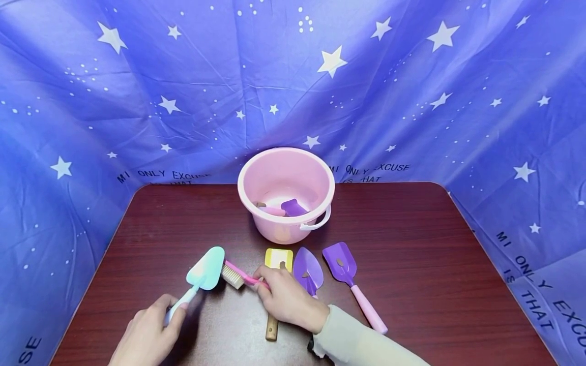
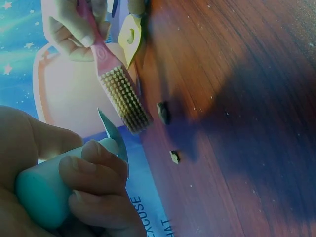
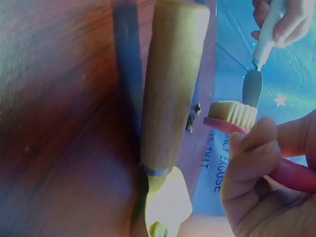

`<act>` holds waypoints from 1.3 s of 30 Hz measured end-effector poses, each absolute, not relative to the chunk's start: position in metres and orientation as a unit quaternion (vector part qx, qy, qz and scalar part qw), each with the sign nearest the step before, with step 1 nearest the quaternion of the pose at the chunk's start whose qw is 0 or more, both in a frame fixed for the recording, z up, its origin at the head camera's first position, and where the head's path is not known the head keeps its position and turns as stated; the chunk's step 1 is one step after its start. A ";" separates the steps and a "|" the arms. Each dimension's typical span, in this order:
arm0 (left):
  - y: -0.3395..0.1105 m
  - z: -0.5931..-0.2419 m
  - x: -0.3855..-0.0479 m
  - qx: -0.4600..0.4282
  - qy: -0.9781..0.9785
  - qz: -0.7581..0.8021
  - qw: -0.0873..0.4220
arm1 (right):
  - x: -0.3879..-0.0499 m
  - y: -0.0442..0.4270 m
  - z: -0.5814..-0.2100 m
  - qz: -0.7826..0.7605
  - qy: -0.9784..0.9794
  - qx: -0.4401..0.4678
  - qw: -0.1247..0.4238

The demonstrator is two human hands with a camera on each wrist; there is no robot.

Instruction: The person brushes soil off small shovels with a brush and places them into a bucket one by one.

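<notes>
My left hand (image 1: 148, 330) grips the pale handle of a turquoise toy shovel (image 1: 208, 269), its blade held up at the front left of the table. Close to that blade is a pink-handled scrub brush (image 1: 233, 277), whose handle my right hand (image 1: 293, 300) pinches. The cream bristles face the shovel in the right wrist view. Two small dark stone-like bits (image 2: 163, 113) lie on the tabletop in the left wrist view. Beneath my right hand lies a yellow shovel (image 1: 274, 255) with a wooden handle (image 1: 271, 328), partly covered.
A pink bucket (image 1: 279, 231) with a white handle stands at the back, a purple piece (image 1: 293, 207) and other things inside. Right of the yellow shovel lie a pointed purple shovel (image 1: 308, 267) and a square purple shovel (image 1: 340, 259), each bearing a small brown bit.
</notes>
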State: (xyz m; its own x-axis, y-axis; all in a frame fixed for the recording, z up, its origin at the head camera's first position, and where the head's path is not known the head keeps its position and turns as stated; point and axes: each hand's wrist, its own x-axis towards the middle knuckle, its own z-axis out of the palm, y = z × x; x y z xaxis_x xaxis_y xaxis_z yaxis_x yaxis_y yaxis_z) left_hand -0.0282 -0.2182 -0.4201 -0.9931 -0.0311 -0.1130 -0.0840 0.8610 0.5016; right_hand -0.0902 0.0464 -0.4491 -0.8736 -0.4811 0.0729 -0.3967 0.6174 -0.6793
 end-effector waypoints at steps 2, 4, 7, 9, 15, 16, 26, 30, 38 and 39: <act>-0.218 -0.420 -0.028 -0.029 0.963 0.262 0.051 | -0.088 0.045 -0.448 -0.368 0.895 -0.242 0.069; -0.218 -0.420 -0.029 -0.027 0.964 0.262 0.049 | -0.086 0.044 -0.446 -0.374 0.893 -0.237 0.084; -0.217 -0.419 -0.029 -0.023 0.964 0.262 0.044 | -0.083 0.042 -0.444 -0.377 0.890 -0.233 0.104; -0.217 -0.419 -0.029 -0.022 0.963 0.263 0.043 | -0.082 0.041 -0.443 -0.379 0.888 -0.233 0.115; -0.215 -0.419 -0.029 -0.019 0.963 0.266 0.039 | -0.081 0.037 -0.444 -0.382 0.881 -0.250 0.122; -0.214 -0.419 -0.029 -0.019 0.963 0.266 0.039 | -0.081 0.037 -0.444 -0.383 0.880 -0.252 0.122; -0.211 -0.420 -0.028 -0.016 0.963 0.265 0.044 | -0.084 0.038 -0.444 -0.397 0.878 -0.232 0.130; -0.211 -0.421 -0.028 -0.012 0.964 0.262 0.037 | -0.087 0.040 -0.445 -0.405 0.877 -0.225 0.127; -0.211 -0.422 -0.027 -0.006 0.965 0.260 0.034 | -0.093 0.045 -0.443 -0.402 0.884 -0.219 0.094; -0.211 -0.422 -0.027 -0.005 0.965 0.260 0.035 | -0.094 0.045 -0.442 -0.402 0.885 -0.216 0.091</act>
State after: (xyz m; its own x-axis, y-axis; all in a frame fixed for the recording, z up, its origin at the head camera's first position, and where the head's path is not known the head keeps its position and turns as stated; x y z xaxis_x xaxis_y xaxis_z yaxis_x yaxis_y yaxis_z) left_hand -0.0268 -0.2106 -0.4219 -0.9975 0.0079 -0.0706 -0.0286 0.8649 0.5012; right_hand -0.0942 0.0452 -0.4424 -0.8902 -0.4554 0.0130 -0.3095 0.5835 -0.7508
